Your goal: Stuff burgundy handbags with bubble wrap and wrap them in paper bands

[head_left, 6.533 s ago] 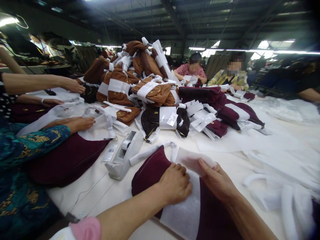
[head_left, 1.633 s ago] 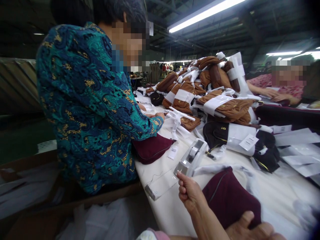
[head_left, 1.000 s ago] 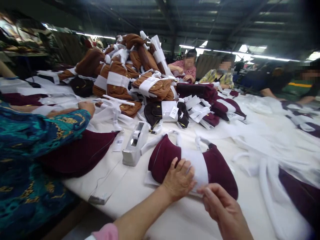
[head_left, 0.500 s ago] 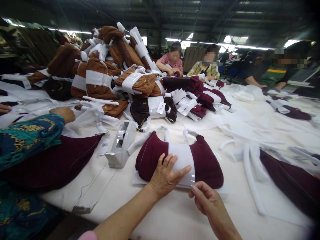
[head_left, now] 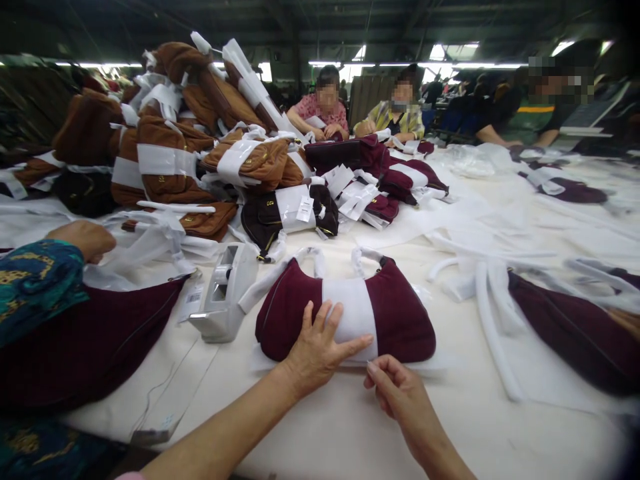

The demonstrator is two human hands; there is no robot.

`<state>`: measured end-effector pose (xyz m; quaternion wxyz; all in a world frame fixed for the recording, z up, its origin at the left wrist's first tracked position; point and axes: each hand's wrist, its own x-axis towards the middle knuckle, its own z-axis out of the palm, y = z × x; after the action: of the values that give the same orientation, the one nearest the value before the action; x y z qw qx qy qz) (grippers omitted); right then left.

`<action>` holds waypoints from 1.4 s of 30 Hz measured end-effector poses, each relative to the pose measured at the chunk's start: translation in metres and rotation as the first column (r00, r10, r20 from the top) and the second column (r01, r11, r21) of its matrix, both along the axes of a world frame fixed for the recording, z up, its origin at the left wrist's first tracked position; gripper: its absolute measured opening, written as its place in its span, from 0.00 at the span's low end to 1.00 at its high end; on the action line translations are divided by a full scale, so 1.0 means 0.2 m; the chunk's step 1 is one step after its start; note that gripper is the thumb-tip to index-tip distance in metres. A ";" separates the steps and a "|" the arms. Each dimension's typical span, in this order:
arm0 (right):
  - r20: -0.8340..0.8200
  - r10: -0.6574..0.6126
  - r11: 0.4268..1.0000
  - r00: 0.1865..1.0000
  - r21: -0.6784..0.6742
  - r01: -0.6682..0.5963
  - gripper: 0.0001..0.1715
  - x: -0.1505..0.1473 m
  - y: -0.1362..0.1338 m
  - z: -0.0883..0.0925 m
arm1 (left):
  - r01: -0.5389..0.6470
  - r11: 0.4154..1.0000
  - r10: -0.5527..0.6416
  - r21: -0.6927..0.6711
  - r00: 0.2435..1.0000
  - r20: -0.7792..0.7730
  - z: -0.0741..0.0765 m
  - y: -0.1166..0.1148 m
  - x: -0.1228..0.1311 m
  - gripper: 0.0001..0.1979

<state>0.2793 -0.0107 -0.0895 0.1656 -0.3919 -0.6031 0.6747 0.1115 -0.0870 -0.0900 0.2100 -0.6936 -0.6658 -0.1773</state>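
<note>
A maroon handbag (head_left: 403, 310) lies flat in front of me, a white paper band (head_left: 350, 300) around its middle and white wrapping on its handle. My left hand (head_left: 320, 347) rests on the band and the bag's lower front, fingers spread. Just below the bag's bottom edge, by the band's lower right corner, my right hand (head_left: 397, 390) has its thumb and index finger pinched together. Whatever is in that pinch is too small to make out. Left of the bag stands a white tape dispenser (head_left: 225, 293).
A co-worker's patterned sleeve (head_left: 40, 287) reaches over another maroon bag (head_left: 125, 327) at left. Brown bags (head_left: 165, 160) are heaped behind, with a dark brown bag (head_left: 260, 213) in front. At right lies a maroon bag (head_left: 565, 327) beside white foam strips (head_left: 493, 340). Several people work across the table.
The view has turned slightly, so most things sit further left and higher. My hands keep nearly the same pose at the bag. A hand now shows at the right edge.
</note>
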 end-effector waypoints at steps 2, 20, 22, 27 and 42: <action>-0.010 -0.027 0.999 1.000 -0.021 0.027 0.21 0.00 -0.01 -0.01 | 0.001 1.000 -0.001 -0.012 1.000 -0.006 0.00 0.00 0.00 0.26; 0.019 -0.311 0.935 0.950 -0.172 0.309 0.27 0.10 -0.11 -0.06 | -0.014 1.000 0.013 -0.015 1.000 -0.027 -0.03 0.03 0.01 0.29; -0.030 -0.310 0.917 0.950 -0.274 0.290 0.26 0.10 -0.11 -0.07 | -0.012 1.000 0.012 -0.005 0.999 -0.033 -0.03 0.03 0.01 0.29; -0.106 -0.372 0.850 0.922 -0.439 0.292 0.29 0.08 -0.11 -0.09 | -0.009 1.000 0.009 0.004 0.999 -0.038 -0.04 0.03 0.01 0.27; 0.043 -0.315 0.912 0.948 -0.263 0.315 0.23 -0.01 -0.12 -0.11 | -0.002 1.000 0.001 -0.007 0.999 -0.039 -0.04 0.03 0.01 0.27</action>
<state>0.2767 -0.0353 -0.1114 0.2181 -0.5023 -0.4361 0.7141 0.1140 -0.0813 -0.0975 0.2206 -0.6973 -0.6627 -0.1609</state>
